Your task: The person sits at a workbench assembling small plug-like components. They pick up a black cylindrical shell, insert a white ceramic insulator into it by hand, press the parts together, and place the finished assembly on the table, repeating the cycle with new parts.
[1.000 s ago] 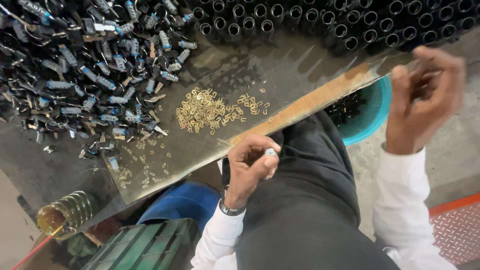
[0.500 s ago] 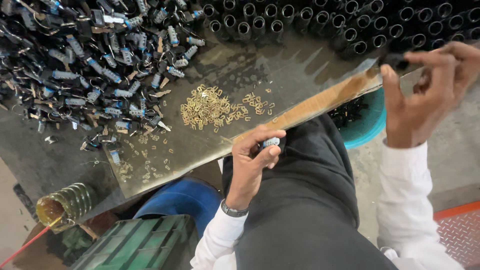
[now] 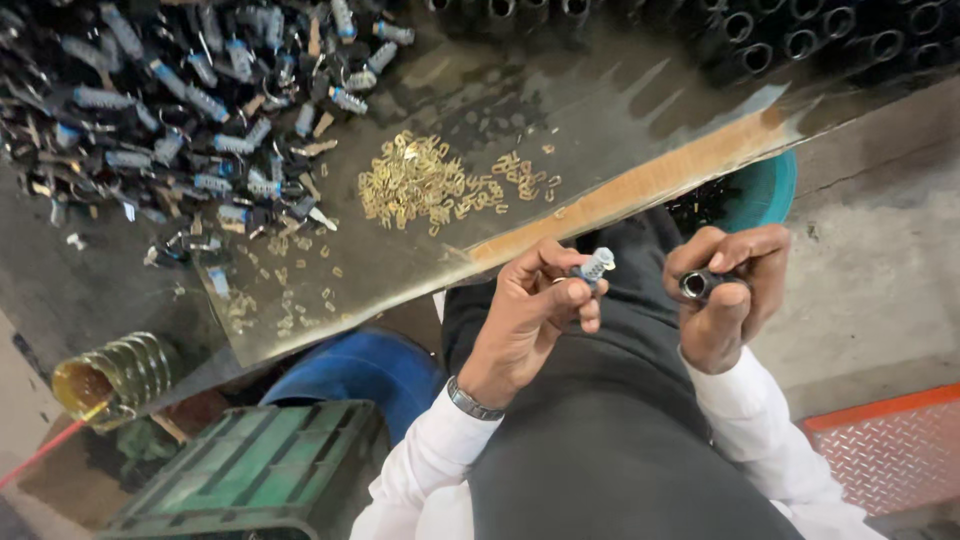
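Observation:
My left hand (image 3: 530, 310) pinches a small silver-and-blue lock cylinder (image 3: 594, 266) between thumb and fingers, just off the bench's near edge. My right hand (image 3: 728, 295) grips a short black tube (image 3: 697, 284), open end facing up, a little to the right of the cylinder. The two hands sit close together above my lap. A heap of small brass pins (image 3: 420, 185) lies on the metal bench top (image 3: 560, 110). A big pile of black and silver lock parts (image 3: 180, 120) covers the bench's left side.
Rows of black tubes (image 3: 800, 30) stand along the bench's far edge. A teal bowl (image 3: 765, 190) of dark parts sits under the bench at right. Below left are a blue drum (image 3: 350, 370), a green crate (image 3: 250, 460), and a ribbed brass-coloured can (image 3: 110, 375). An orange-edged tread plate (image 3: 890, 450) lies at right.
My right hand came down from the tube rows with a black tube and now sits near the left hand. The left hand rose slightly, still holding the cylinder.

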`<state>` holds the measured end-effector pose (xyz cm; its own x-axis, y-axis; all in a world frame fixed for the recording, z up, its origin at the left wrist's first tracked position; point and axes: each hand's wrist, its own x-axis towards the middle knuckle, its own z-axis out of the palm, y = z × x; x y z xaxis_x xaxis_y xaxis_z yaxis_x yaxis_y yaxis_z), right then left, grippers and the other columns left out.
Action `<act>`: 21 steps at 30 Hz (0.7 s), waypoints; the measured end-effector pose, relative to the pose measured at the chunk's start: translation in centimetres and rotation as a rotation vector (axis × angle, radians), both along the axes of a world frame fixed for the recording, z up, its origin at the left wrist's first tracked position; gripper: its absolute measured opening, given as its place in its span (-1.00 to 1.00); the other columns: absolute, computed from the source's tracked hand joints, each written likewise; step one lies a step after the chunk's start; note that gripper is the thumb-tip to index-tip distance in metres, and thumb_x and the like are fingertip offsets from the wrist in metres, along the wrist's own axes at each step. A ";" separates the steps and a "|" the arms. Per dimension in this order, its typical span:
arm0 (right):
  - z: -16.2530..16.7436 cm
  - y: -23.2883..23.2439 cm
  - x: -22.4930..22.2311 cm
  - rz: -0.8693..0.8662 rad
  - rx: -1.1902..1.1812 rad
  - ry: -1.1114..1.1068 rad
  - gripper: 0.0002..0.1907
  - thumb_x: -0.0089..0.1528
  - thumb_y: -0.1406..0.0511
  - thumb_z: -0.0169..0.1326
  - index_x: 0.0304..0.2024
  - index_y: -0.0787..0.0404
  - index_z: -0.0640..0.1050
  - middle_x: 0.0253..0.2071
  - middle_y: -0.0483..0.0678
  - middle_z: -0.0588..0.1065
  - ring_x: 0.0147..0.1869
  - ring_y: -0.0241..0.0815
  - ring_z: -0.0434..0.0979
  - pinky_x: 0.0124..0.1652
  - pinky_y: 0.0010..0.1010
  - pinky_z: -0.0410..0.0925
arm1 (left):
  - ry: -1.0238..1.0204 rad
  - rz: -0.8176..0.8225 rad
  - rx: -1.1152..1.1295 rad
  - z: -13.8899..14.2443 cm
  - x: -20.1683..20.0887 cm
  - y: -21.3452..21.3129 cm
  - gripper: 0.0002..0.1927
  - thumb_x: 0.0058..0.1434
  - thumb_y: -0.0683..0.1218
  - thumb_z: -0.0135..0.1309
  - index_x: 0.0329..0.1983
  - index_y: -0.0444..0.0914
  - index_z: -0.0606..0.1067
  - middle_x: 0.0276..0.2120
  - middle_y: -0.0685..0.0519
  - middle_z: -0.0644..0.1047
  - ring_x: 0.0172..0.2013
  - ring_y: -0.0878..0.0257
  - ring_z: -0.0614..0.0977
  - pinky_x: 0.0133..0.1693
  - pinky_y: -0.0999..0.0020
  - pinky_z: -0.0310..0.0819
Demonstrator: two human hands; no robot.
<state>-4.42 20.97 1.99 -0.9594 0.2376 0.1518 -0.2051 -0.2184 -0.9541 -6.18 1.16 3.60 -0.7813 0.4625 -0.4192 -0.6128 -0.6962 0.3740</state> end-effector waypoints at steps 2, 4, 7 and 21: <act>0.1 -1.1 0.4 0.004 -0.035 -0.044 -0.47 0.42 -0.10 0.07 -0.10 0.14 0.19 -0.59 -0.04 0.28 -0.63 -0.41 0.09 -0.57 -0.58 0.00 | 0.029 0.011 -0.025 -0.1 0.6 -0.1 -0.78 0.30 -0.26 0.22 -0.01 -0.36 0.52 -0.22 -0.08 0.62 -0.33 0.22 0.64 -0.22 0.31 0.58; 0.5 -2.0 0.7 0.000 -0.016 -0.077 -0.53 0.44 -0.05 0.03 -0.10 0.15 0.20 -0.60 -0.04 0.28 -0.64 -0.42 0.08 -0.59 -0.58 -0.01 | 0.076 0.005 -0.094 -0.1 1.1 -0.3 -0.80 0.30 -0.27 0.21 -0.02 -0.38 0.54 -0.23 -0.07 0.61 -0.33 0.24 0.64 -0.23 0.32 0.59; 0.8 -3.1 1.0 -0.015 0.038 -0.082 -0.63 0.47 0.07 0.00 -0.11 0.19 0.22 -0.51 -0.06 0.26 -0.58 -0.36 0.14 -0.54 -0.56 0.02 | 0.131 0.007 -0.198 -0.1 1.9 -0.3 -0.84 0.32 -0.31 0.20 -0.04 -0.40 0.56 -0.26 -0.06 0.60 -0.31 0.24 0.65 -0.23 0.33 0.61; 0.4 -2.6 5.1 0.103 0.673 -0.399 -0.84 0.41 0.38 0.01 -0.28 0.28 0.39 -0.48 -0.13 0.34 -0.45 -0.38 0.22 -0.43 -0.49 0.14 | 0.998 -0.007 -1.139 0.2 5.9 -0.6 -0.71 0.17 -0.40 0.12 -0.07 -0.28 0.51 -0.25 -0.03 0.48 -0.23 0.09 0.63 -0.20 0.29 0.54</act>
<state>0.68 18.33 2.37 -0.9839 0.1241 -0.1287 0.1704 0.4330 -0.8851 -0.25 0.51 3.80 -0.9525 0.2709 0.1392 0.2079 0.2442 0.9472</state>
